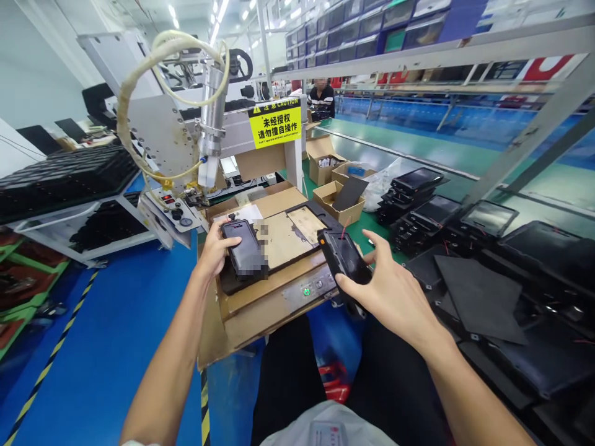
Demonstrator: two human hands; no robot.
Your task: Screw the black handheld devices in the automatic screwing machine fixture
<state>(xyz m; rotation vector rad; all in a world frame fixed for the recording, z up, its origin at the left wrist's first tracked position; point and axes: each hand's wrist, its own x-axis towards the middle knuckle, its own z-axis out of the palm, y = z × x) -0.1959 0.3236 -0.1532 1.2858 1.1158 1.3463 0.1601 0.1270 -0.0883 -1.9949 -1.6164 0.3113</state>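
Black rugged handheld device (344,263) sits at one o'clock, its long axis slanting, closed in the right hand's grip (390,291); a second black device (245,251) lies at eleven o'clock on a tan wooden fixture (283,244), the left hand's grip (211,251) clamped round it.

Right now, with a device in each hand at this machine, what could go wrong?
The red wire on the rugged handheld device in your right hand could snag and pull loose. The black device under your left hand might slip off the wooden fixture. You could also bump the machine's nozzle nearby.
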